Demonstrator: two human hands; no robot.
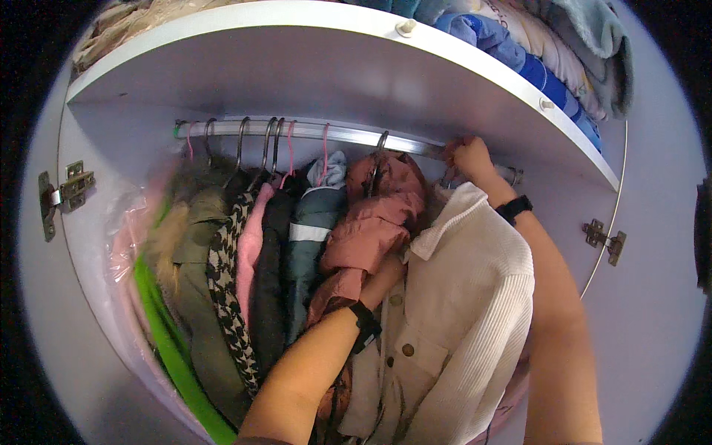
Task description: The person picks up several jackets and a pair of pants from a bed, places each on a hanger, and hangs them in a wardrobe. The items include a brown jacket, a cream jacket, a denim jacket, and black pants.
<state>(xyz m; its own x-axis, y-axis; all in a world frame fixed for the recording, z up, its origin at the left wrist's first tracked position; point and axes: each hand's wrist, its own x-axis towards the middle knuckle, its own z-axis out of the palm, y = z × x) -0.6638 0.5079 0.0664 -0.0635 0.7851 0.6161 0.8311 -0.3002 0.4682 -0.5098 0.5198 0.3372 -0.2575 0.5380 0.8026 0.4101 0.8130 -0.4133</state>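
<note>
A cream corduroy jacket [467, 278] with dark buttons hangs at the right of the metal rail [345, 132]. My right hand [470, 157] is up at the rail above its collar, fingers curled around the top of a clothes hanger [449, 177] that is mostly hidden. Lower down, my left hand [385, 281] reaches between the cream jacket's front and a dusty-pink hooded jacket [384, 208]. Its fingers are out of sight behind the cream fabric. The pink jacket hangs by a dark hook just left of the cream one.
Several garments hang to the left, including a teal jacket [314, 222], a houndstooth garment [228, 278] and an olive coat [206, 295]. Clear plastic [130, 239] covers the leftmost. Folded textiles [534, 67] lie on the white shelf [334, 16] above. Hinged doors [41, 311] flank the wardrobe.
</note>
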